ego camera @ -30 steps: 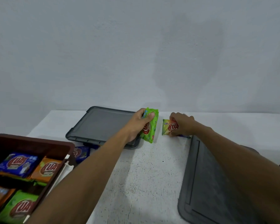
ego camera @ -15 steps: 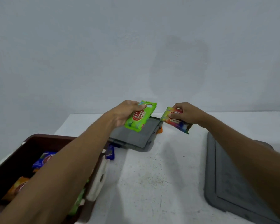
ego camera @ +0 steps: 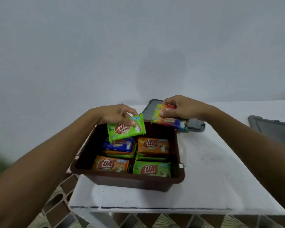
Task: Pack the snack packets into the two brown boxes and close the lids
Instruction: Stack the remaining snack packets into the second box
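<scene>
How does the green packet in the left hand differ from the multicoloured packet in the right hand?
Colour: the green packet is green all over; the multicoloured packet runs from yellow through red to blue.
Place: the green packet hangs over the open brown box; the multicoloured packet is at its far right corner, before a grey lid.
Shared: the left hand and right hand pinch them; neither lies in the box yet.

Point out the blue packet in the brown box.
The blue packet lies at the back left, under the green packet in the left hand; the other three on top are orange or green.
</scene>
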The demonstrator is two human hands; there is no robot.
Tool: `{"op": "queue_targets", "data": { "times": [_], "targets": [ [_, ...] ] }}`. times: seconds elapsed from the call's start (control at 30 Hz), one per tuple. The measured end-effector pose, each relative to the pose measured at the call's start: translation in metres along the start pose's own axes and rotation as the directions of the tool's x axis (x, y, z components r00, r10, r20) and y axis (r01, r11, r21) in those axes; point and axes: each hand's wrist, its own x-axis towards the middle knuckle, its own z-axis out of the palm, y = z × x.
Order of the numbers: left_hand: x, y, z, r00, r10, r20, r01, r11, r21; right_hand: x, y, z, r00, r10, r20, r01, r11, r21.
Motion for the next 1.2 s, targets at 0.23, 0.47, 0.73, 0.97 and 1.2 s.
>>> {"op": "queue_targets", "data": {
  "times": [0.23,0.47,0.73,0.97,1.2],
  "targets": [
    [-0.006,-0.053,0.017,0.998,0.065,0.019,-0.067,0.901,0.430,0.023,-0.016,0.084,0.984,-0.007,0.180,0.091,0.884,-0.458],
    [-0.008,-0.071,0.024,0.954,0.251,-0.165,-0.080,0.741,0.667,0.015,-0.009,0.102,0.993,-0.108,-0.055,0.049,0.773,-0.633],
    [-0.009,-0.069,0.026,0.963,0.240,-0.122,-0.066,0.651,0.757,0.011,-0.007,0.105,0.985,-0.172,-0.022,0.123,0.783,-0.610],
    [-0.008,-0.068,0.027,0.940,0.310,-0.142,-0.103,0.655,0.749,0.014,-0.002,0.105,0.982,-0.185,-0.033,0.123,0.761,-0.637],
    [0.012,-0.042,0.021,0.774,0.467,-0.427,-0.181,0.810,0.557,0.025,0.027,0.066,0.860,-0.164,-0.484,0.019,0.957,-0.290]
  ]
}}
